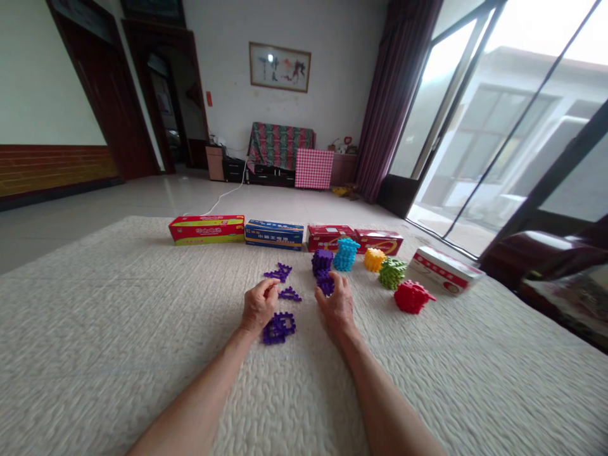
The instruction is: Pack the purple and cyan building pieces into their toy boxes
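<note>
My left hand (260,305) is closed in a pinch beside loose purple interlocking building pieces; whatever is between its fingertips is too small to make out. A triangular purple piece (289,294) lies just right of it, with more purple pieces (279,272) beyond. Nearer to me, square purple frame pieces (279,328) overlap on the blanket. My right hand (338,305) has its thumb and fingers curved around a small purple stack (325,283). Directly behind that stands a taller purple stack (322,261).
Blue (346,254), yellow (374,259), green (392,273) and red (412,297) stacks stand to the right. Behind are a red-yellow box (207,230), a blue box (274,235) and red boxes (331,237); a white-red box (445,271) lies at right. All rest on a cream blanket (142,304).
</note>
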Demonstrator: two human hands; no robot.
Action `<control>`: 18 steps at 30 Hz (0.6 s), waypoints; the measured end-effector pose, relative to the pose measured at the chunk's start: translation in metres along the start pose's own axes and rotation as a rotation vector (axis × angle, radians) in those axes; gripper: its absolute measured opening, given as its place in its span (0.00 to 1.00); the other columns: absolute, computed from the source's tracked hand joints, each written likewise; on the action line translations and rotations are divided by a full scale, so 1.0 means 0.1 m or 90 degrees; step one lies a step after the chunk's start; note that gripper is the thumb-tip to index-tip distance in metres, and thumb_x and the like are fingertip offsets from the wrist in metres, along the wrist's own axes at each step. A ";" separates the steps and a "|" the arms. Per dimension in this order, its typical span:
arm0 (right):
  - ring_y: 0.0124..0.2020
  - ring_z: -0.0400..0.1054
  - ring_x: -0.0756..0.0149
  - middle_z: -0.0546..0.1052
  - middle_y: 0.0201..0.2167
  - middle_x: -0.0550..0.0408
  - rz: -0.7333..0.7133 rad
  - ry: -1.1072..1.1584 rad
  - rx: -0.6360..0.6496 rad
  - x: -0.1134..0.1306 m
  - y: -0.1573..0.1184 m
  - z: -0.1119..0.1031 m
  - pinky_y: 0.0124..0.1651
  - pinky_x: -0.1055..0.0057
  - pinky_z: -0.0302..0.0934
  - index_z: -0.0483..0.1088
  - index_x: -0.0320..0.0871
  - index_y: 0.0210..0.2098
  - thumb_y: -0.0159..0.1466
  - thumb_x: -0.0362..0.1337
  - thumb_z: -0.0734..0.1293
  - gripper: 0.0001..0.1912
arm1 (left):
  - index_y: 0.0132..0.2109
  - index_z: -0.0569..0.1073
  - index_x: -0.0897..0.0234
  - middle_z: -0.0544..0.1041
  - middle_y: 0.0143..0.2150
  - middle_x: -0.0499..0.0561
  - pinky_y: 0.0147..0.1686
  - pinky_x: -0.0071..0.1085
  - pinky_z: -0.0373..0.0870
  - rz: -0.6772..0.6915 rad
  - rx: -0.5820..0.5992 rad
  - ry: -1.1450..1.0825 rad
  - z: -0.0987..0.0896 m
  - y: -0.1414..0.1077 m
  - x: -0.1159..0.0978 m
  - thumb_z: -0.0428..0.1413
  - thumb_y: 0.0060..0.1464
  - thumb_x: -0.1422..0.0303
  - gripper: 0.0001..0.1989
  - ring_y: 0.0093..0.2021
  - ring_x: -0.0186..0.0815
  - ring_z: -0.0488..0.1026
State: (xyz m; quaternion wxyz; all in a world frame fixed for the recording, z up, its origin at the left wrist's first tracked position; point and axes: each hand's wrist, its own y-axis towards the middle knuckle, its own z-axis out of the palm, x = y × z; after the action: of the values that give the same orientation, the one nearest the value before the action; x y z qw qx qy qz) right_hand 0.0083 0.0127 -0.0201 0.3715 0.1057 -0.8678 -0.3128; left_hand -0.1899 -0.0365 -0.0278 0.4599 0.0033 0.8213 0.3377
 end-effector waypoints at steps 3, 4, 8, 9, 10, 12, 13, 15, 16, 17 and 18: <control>0.46 0.65 0.55 0.70 0.44 0.46 -0.006 -0.029 0.012 -0.04 -0.02 0.03 0.51 0.59 0.60 0.65 0.41 0.50 0.56 0.38 0.65 0.22 | 0.39 0.77 0.63 0.81 0.32 0.51 0.37 0.28 0.73 -0.035 -0.008 -0.005 0.00 0.02 0.05 0.51 0.52 0.68 0.11 0.32 0.35 0.78; 0.47 0.65 0.55 0.70 0.44 0.45 -0.009 -0.038 0.007 -0.03 -0.02 0.03 0.51 0.59 0.60 0.65 0.41 0.50 0.56 0.38 0.65 0.22 | 0.39 0.77 0.63 0.81 0.33 0.51 0.37 0.29 0.73 -0.039 -0.004 -0.007 0.00 0.02 0.06 0.51 0.52 0.68 0.11 0.32 0.35 0.78; 0.47 0.65 0.54 0.71 0.45 0.44 -0.006 -0.070 -0.012 -0.02 0.00 0.03 0.51 0.59 0.59 0.66 0.41 0.50 0.57 0.39 0.65 0.22 | 0.40 0.77 0.63 0.81 0.34 0.51 0.37 0.29 0.73 -0.060 -0.005 -0.018 0.01 0.03 0.06 0.51 0.52 0.68 0.12 0.33 0.36 0.78; 0.47 0.65 0.54 0.71 0.45 0.45 -0.004 -0.075 -0.016 -0.03 0.01 0.03 0.51 0.58 0.59 0.66 0.42 0.50 0.56 0.39 0.65 0.22 | 0.40 0.77 0.63 0.81 0.34 0.51 0.37 0.29 0.73 -0.069 -0.009 -0.022 0.01 0.03 0.07 0.51 0.52 0.68 0.12 0.33 0.36 0.78; 0.46 0.65 0.54 0.71 0.45 0.45 -0.003 -0.078 -0.018 -0.04 0.02 0.03 0.51 0.58 0.59 0.66 0.42 0.49 0.56 0.40 0.66 0.22 | 0.40 0.77 0.63 0.81 0.33 0.51 0.36 0.29 0.73 -0.079 -0.013 -0.026 0.01 0.03 0.07 0.51 0.51 0.68 0.12 0.33 0.36 0.78; 0.46 0.66 0.54 0.71 0.44 0.45 0.001 -0.084 -0.015 -0.08 0.03 0.04 0.50 0.58 0.59 0.66 0.42 0.49 0.56 0.40 0.66 0.21 | 0.40 0.77 0.63 0.81 0.33 0.51 0.35 0.29 0.73 -0.096 -0.018 -0.033 0.02 0.03 0.08 0.51 0.51 0.68 0.12 0.33 0.36 0.78; 0.46 0.66 0.54 0.71 0.44 0.45 0.006 -0.086 -0.010 -0.10 0.03 0.05 0.50 0.58 0.59 0.66 0.42 0.49 0.56 0.41 0.66 0.21 | 0.40 0.77 0.63 0.81 0.33 0.51 0.35 0.29 0.73 -0.103 -0.020 -0.036 0.02 0.03 0.09 0.51 0.51 0.68 0.13 0.33 0.36 0.78; 0.45 0.66 0.53 0.71 0.44 0.45 0.019 -0.093 -0.008 -0.12 0.03 0.06 0.49 0.57 0.60 0.66 0.42 0.49 0.56 0.42 0.66 0.22 | 0.39 0.78 0.62 0.81 0.33 0.51 0.34 0.28 0.73 -0.113 -0.018 -0.041 0.02 0.03 0.10 0.50 0.50 0.68 0.13 0.33 0.36 0.78; 0.46 0.66 0.52 0.71 0.45 0.44 0.021 -0.094 -0.015 -0.13 0.04 0.06 0.49 0.56 0.60 0.66 0.42 0.49 0.56 0.42 0.66 0.22 | 0.39 0.78 0.62 0.81 0.33 0.51 0.34 0.28 0.73 -0.118 -0.014 -0.042 0.02 0.03 0.10 0.50 0.50 0.67 0.13 0.33 0.36 0.78; 0.47 0.65 0.52 0.71 0.46 0.44 0.018 -0.091 -0.028 -0.12 0.04 0.06 0.49 0.56 0.60 0.66 0.42 0.49 0.56 0.42 0.66 0.22 | 0.39 0.78 0.62 0.81 0.33 0.51 0.33 0.28 0.72 -0.124 -0.010 -0.044 0.02 0.03 0.11 0.51 0.50 0.67 0.13 0.32 0.35 0.77; 0.48 0.65 0.52 0.70 0.47 0.43 0.007 -0.082 -0.043 -0.11 0.04 0.06 0.50 0.55 0.59 0.66 0.42 0.49 0.56 0.41 0.66 0.22 | 0.39 0.78 0.62 0.81 0.32 0.51 0.33 0.28 0.72 -0.132 -0.006 -0.048 0.03 0.03 0.11 0.51 0.49 0.67 0.13 0.32 0.35 0.77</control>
State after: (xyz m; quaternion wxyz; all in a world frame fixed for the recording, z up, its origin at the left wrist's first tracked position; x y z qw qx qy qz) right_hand 0.0121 0.0229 -0.0271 0.3201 0.0681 -0.8793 -0.3461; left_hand -0.1949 -0.0294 -0.0353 0.5225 -0.0711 0.7979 0.2921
